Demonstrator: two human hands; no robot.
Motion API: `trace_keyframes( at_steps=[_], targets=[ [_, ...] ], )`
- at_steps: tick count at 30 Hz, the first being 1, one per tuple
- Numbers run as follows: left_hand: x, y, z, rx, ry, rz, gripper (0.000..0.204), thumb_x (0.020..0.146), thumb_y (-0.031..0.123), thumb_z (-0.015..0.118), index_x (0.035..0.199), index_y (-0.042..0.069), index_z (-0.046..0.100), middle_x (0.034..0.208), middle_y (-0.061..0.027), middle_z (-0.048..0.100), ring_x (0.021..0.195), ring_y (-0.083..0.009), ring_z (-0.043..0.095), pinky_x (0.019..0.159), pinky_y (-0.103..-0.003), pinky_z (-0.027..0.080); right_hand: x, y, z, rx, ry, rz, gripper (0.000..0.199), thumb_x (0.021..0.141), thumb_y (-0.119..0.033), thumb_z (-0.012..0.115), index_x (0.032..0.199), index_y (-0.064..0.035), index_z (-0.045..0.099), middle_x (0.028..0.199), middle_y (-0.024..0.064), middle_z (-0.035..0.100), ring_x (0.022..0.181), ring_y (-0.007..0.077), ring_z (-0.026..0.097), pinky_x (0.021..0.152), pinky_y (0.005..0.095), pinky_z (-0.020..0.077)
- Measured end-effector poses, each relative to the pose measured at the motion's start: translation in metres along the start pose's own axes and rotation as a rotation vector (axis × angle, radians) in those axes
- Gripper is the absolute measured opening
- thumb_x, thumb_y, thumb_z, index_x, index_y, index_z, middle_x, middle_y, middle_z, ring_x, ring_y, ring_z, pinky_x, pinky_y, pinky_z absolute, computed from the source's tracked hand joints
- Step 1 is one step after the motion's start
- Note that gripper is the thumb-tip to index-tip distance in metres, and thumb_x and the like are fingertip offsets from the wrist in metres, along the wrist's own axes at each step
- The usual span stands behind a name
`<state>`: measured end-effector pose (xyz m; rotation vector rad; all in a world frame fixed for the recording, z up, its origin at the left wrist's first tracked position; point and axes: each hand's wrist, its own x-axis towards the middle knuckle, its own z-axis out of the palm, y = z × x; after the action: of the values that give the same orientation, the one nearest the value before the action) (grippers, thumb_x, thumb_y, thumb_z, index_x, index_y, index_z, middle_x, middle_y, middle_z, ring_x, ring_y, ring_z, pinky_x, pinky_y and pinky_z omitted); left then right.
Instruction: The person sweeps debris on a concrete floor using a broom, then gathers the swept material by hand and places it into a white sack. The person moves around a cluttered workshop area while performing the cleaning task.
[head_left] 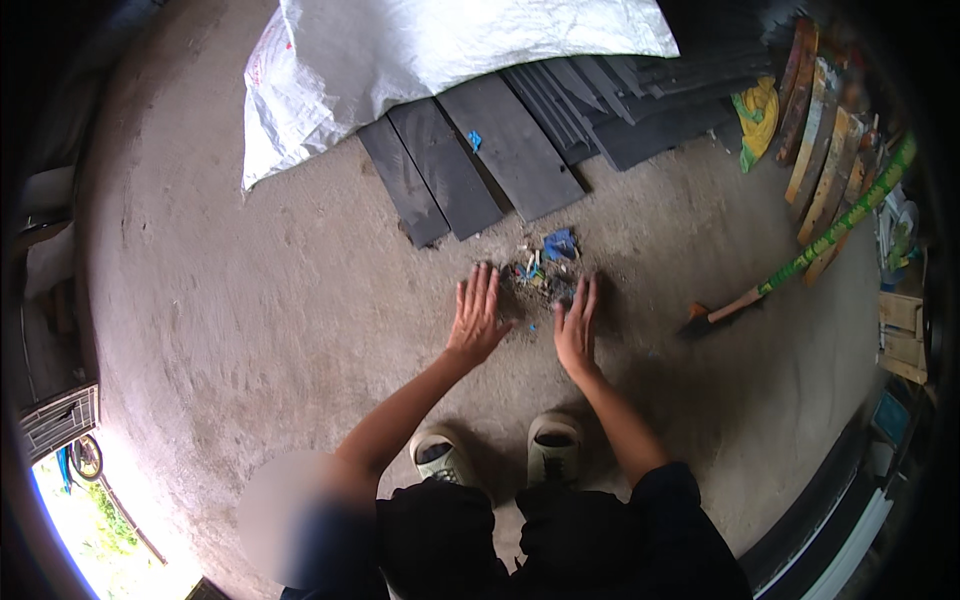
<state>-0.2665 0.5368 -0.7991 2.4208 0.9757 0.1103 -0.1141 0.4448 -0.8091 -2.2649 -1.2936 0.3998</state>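
Debris (pixel 542 268) sits in a small pile on the concrete floor (pixel 250 300), below dark boards (pixel 470 165). Left hand (pixel 476 318), fingers spread flat, rests at its left edge; right hand (pixel 577 325), open, fingers together, at its right. Broom (pixel 800 265) lies far right.

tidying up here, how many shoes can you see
2: left shoe and right shoe, side by side on the concrete floor, just behind both hands; none seem hidden.

Dim, shadowed concrete floor (pixel 250 300); overexposed daylight lower left; bent, dark fisheye rim.
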Motion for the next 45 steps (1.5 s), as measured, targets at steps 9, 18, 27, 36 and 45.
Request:
trace_keyframes(
  at_steps=[9, 18, 27, 36, 45],
  targets=[
    [0.009, -0.009, -0.008, -0.248, 0.075, 0.089, 0.078, 0.073, 0.024, 0.054, 0.125, 0.000, 0.001, 0.130, -0.0150, 0.012, 0.121, -0.0248, 0.012, 0.098, -0.043, 0.008, 0.054, -0.023, -0.008, 0.022, 0.117, -0.319, 0.050, 0.081, -0.019, 0.043, 0.121, 0.0013, 0.021, 0.123, 0.0198, 0.024, 0.114, 0.0333, 0.025, 0.092, 0.0402, 0.0265],
    [-0.004, -0.026, -0.011, -0.083, 0.116, 0.141, 0.078, 0.069, 0.024, 0.058, 0.124, 0.000, 0.009, 0.128, -0.0109, 0.021, 0.119, -0.0232, 0.018, 0.097, -0.041, 0.013, 0.050, -0.015, 0.017, -0.088, -0.094, -0.502, 0.048, 0.079, -0.030, 0.046, 0.114, 0.0008, 0.035, 0.121, 0.0148, 0.031, 0.115, 0.0298, 0.026, 0.093, 0.0372, 0.0258],
    [0.009, -0.010, -0.015, -0.139, 0.122, 0.125, 0.074, 0.066, 0.013, 0.058, 0.125, 0.005, 0.014, 0.106, -0.0108, 0.044, 0.096, -0.0250, 0.040, 0.083, -0.035, 0.035, -0.002, -0.004, -0.013, -0.027, -0.104, -0.310, 0.083, 0.069, -0.030, 0.059, 0.123, 0.0037, 0.007, 0.124, 0.0253, 0.016, 0.115, 0.0384, 0.019, 0.093, 0.0429, 0.0217],
    [0.010, -0.014, -0.011, -0.300, 0.178, 0.113, 0.076, 0.064, 0.000, 0.056, 0.125, 0.009, 0.014, 0.108, -0.0107, 0.046, 0.094, -0.0268, 0.042, 0.081, -0.034, 0.039, -0.013, -0.019, -0.009, -0.055, -0.158, -0.468, 0.097, 0.062, -0.042, 0.061, 0.124, 0.0027, 0.003, 0.127, 0.0256, 0.006, 0.117, 0.0426, 0.009, 0.093, 0.0493, 0.0189],
    [0.018, -0.012, -0.001, -0.486, 0.198, 0.124, 0.070, 0.065, -0.004, 0.054, 0.124, 0.008, 0.017, 0.106, -0.0128, 0.047, 0.092, -0.0264, 0.049, 0.077, -0.033, 0.043, 0.024, -0.016, 0.011, -0.027, -0.125, -0.463, 0.091, 0.061, -0.032, 0.065, 0.124, 0.0015, 0.007, 0.126, 0.0215, 0.016, 0.116, 0.0353, 0.020, 0.093, 0.0427, 0.0256]
  ],
)
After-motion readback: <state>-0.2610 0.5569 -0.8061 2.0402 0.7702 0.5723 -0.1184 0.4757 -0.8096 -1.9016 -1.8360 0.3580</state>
